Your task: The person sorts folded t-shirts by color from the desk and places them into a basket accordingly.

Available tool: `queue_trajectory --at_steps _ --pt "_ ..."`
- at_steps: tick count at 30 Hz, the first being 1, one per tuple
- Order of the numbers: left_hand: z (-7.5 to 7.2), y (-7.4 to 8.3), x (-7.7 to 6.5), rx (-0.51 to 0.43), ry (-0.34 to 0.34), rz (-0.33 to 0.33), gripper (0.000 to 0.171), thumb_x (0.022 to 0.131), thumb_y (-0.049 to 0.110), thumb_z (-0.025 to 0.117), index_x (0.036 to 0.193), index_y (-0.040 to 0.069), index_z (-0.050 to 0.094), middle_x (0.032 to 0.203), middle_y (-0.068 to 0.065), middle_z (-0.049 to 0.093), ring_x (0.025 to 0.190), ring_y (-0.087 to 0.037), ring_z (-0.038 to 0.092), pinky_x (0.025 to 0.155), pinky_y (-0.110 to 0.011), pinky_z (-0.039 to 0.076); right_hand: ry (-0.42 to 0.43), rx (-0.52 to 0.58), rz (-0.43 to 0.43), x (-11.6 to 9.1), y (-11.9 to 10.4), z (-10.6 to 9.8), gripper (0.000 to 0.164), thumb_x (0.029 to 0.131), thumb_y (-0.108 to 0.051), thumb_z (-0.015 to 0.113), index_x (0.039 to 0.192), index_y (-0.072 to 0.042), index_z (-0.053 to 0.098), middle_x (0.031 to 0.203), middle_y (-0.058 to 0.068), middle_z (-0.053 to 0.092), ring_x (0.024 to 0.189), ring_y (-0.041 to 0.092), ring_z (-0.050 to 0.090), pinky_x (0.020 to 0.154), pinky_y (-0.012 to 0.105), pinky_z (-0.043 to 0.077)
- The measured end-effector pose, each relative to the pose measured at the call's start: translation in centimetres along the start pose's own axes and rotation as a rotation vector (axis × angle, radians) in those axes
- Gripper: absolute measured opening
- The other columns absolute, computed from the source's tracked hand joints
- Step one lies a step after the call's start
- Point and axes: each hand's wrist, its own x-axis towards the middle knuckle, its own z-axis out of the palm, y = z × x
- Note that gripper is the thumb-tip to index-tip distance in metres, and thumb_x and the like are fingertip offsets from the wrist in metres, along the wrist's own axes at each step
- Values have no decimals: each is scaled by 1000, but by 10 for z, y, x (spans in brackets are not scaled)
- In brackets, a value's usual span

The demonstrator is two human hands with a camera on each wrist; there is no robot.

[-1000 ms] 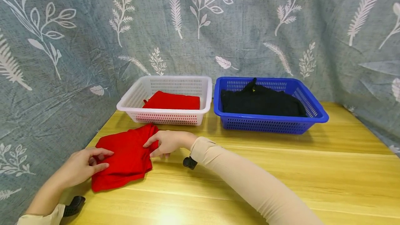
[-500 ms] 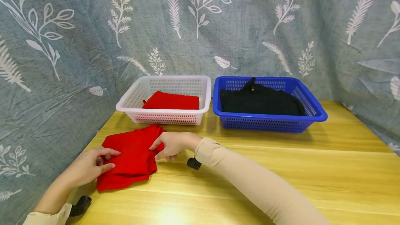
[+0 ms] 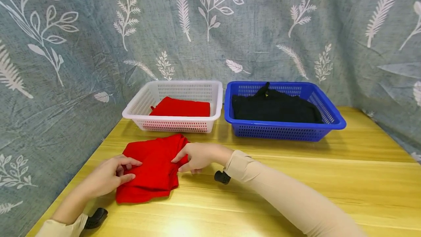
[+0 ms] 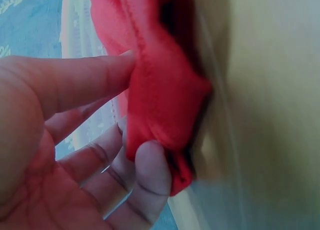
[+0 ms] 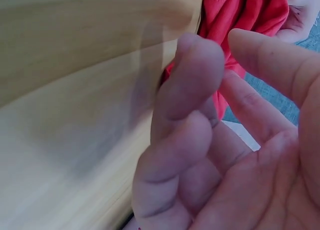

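Observation:
A folded red garment [image 3: 151, 167] lies on the table in front of the white basket, its right edge bunched up. My left hand [image 3: 110, 176] holds its left side; in the left wrist view the fingers and thumb are about a folded edge with a stitched seam [image 4: 160, 95]. At the opposite side, my right hand [image 3: 197, 156] pinches the bunched edge between index finger and thumb. The right wrist view shows its other fingers [image 5: 175, 160] curled near the tabletop, with red cloth [image 5: 245, 15] beyond them. The garment's underside is hidden.
Behind the garment stands a white perforated basket [image 3: 172, 125] with folded red cloth [image 3: 182, 108] inside. To its right, a blue basket [image 3: 279, 129] holds black cloth [image 3: 279, 109]. The wooden table [image 3: 279, 167] meets a leaf-patterned curtain [image 3: 210, 57] at the back and left.
Both hands and the red garment have slid to the right across the table together, the garment keeping much the same shape. Both baskets have stayed put.

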Motion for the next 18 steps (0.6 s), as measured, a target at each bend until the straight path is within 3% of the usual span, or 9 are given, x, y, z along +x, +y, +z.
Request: queue_trajectory --at_steps 6,18 --pt "6 7 5 4 -3 18 31 92 11 84 123 12 78 93 4 58 71 -2 46 64 -22 41 5 -10 -11 -11 5 0 45 104 -16 72 148 -11 66 71 13 74 55 17 64 65 21 54" --pt "12 17 9 8 -1 30 31 92 12 84 122 15 78 92 5 58 73 -2 46 64 -22 42 18 19 -13 -26 11 2 44 104 -15 72 148 -10 66 64 7 66 53 16 59 60 20 50"
